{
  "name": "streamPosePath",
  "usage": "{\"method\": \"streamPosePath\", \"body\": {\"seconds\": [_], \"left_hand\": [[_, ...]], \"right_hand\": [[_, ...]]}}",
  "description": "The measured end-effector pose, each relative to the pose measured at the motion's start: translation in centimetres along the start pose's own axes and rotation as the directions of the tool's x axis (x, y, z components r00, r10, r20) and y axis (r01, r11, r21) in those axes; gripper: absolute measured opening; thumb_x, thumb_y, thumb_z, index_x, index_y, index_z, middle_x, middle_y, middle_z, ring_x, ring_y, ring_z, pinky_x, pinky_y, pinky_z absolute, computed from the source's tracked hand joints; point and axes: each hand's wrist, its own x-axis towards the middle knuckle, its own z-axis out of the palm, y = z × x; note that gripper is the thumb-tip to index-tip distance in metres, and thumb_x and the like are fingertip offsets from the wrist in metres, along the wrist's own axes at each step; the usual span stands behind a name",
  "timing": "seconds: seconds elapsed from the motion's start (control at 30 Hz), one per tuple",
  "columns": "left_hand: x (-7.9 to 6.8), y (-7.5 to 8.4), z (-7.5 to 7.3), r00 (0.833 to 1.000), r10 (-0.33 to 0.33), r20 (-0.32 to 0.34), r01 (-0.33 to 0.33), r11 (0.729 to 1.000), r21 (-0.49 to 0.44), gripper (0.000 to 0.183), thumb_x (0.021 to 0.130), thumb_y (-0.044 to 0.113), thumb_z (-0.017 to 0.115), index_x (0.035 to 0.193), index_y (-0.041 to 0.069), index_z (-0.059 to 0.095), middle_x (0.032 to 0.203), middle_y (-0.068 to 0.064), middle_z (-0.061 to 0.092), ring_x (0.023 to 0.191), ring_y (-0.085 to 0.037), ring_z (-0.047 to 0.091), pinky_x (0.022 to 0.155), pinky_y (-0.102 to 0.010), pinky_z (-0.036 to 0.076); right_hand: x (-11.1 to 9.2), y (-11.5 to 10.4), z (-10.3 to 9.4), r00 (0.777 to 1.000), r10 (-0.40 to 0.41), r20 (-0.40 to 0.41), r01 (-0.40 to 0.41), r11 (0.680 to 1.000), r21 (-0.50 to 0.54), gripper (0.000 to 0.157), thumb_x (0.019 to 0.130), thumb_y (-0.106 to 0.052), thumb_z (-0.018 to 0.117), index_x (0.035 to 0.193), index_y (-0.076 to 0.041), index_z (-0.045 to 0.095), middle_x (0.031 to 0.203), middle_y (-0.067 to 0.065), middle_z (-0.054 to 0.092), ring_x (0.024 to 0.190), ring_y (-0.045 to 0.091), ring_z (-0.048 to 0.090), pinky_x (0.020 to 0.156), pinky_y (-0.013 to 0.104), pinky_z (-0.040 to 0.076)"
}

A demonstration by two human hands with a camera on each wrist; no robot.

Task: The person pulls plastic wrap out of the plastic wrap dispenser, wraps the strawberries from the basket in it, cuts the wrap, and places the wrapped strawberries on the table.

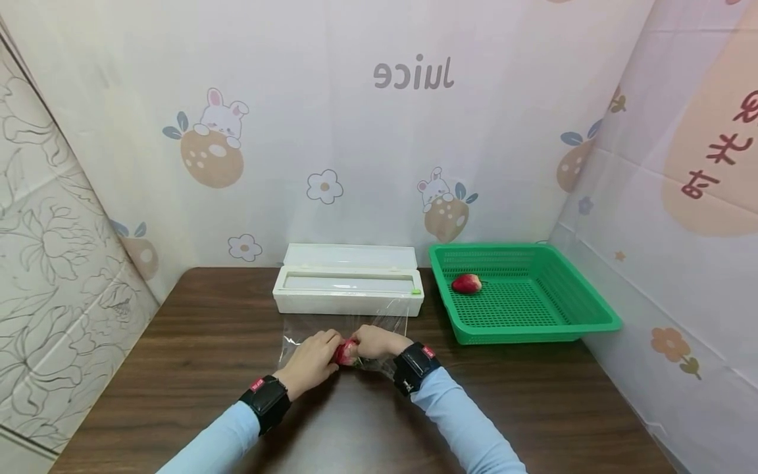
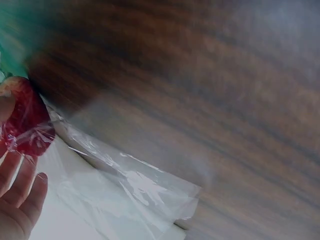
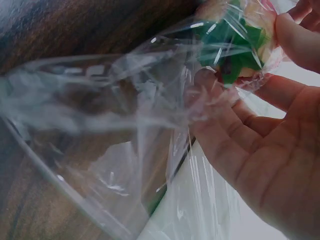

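A red fruit, cream towards one end with green leaves, lies between my hands, wrapped in clear cling film. My left hand grips the fruit from the left; in the left wrist view its fingers curl at the film-covered red side. My right hand is at the fruit's right side, its fingers curled into the gathered film beside the green leaves. The film stretches over the table from a white cling film box with its lid up. Part of the fruit is hidden behind fingers.
A green basket stands at the right, holding another red fruit near its left wall. The brown wooden table meets printed wall cloths at the back. A small green piece sits on the box's right end.
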Motion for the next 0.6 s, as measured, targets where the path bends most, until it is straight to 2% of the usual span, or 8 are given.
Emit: {"method": "streamPosePath", "body": {"seconds": [0.1, 0.2, 0.27, 0.33, 0.47, 0.6], "left_hand": [[0.3, -0.1, 0.1, 1.0, -0.003, 0.031, 0.003, 1.0, -0.009, 0.046, 0.061, 0.016, 0.083, 0.098, 0.01, 0.056, 0.093, 0.002, 0.055, 0.083, -0.015, 0.054, 0.073, -0.031, 0.048], [0.5, -0.2, 0.2, 0.998, -0.011, 0.059, 0.012, 1.0, -0.006, 0.049, 0.06, 0.019, 0.084, 0.099, 0.01, 0.055, 0.093, 0.001, 0.055, 0.082, -0.016, 0.054, 0.072, -0.032, 0.048], [0.6, -0.3, 0.3, 0.997, -0.021, 0.07, 0.021, 1.0, 0.006, 0.051, 0.06, 0.021, 0.085, 0.1, 0.01, 0.055, 0.093, 0.0, 0.055, 0.083, -0.016, 0.055, 0.072, -0.034, 0.048], [0.8, -0.4, 0.4, 0.997, -0.029, 0.077, 0.028, 1.0, 0.013, 0.053, 0.059, 0.023, 0.085, 0.101, 0.01, 0.055, 0.093, 0.0, 0.055, 0.083, -0.017, 0.055, 0.072, -0.034, 0.048], [1.2, -0.6, 0.7, 0.996, -0.03, 0.089, 0.027, 0.999, 0.029, 0.055, 0.057, 0.025, 0.086, 0.1, 0.011, 0.053, 0.092, 0.0, 0.055, 0.081, -0.018, 0.056, 0.071, -0.034, 0.048], [1.5, -0.7, 0.6, 0.997, -0.011, 0.082, 0.008, 0.999, 0.038, 0.057, 0.055, 0.02, 0.087, 0.1, 0.01, 0.052, 0.091, -0.001, 0.056, 0.079, -0.019, 0.057, 0.068, -0.035, 0.048]], "right_hand": [[-0.2, 0.3, 0.0, 1.0, -0.004, 0.001, 0.004, 1.0, 0.023, 0.02, 0.091, -0.026, 0.054, 0.086, -0.01, 0.066, 0.064, -0.005, 0.05, 0.058, 0.008, 0.046, 0.054, 0.021, 0.037], [-0.4, 0.7, 0.0, 0.999, -0.015, -0.031, 0.016, 1.0, 0.025, 0.026, 0.092, -0.028, 0.053, 0.101, -0.007, 0.065, 0.085, 0.001, 0.064, 0.078, 0.013, 0.058, 0.068, 0.025, 0.046], [-0.6, 1.1, 0.0, 0.998, -0.016, -0.064, 0.018, 0.999, 0.034, 0.033, 0.091, -0.031, 0.054, 0.111, -0.005, 0.062, 0.102, 0.006, 0.065, 0.094, 0.018, 0.06, 0.079, 0.03, 0.047], [-0.8, 1.4, 0.0, 0.995, -0.013, -0.103, 0.017, 0.999, 0.039, 0.039, 0.09, -0.032, 0.056, 0.115, -0.003, 0.059, 0.111, 0.01, 0.064, 0.102, 0.022, 0.059, 0.084, 0.034, 0.047], [-1.5, 2.0, -0.2, 0.987, 0.002, -0.159, 0.007, 0.998, 0.056, 0.043, 0.081, -0.031, 0.067, 0.112, -0.003, 0.059, 0.102, 0.008, 0.064, 0.091, 0.02, 0.059, 0.077, 0.031, 0.048], [-2.3, 2.5, -0.7, 0.989, 0.015, -0.147, -0.003, 0.996, 0.086, 0.041, 0.079, -0.021, 0.071, 0.111, -0.002, 0.057, 0.081, 0.003, 0.06, 0.07, 0.013, 0.055, 0.062, 0.026, 0.044]]}}
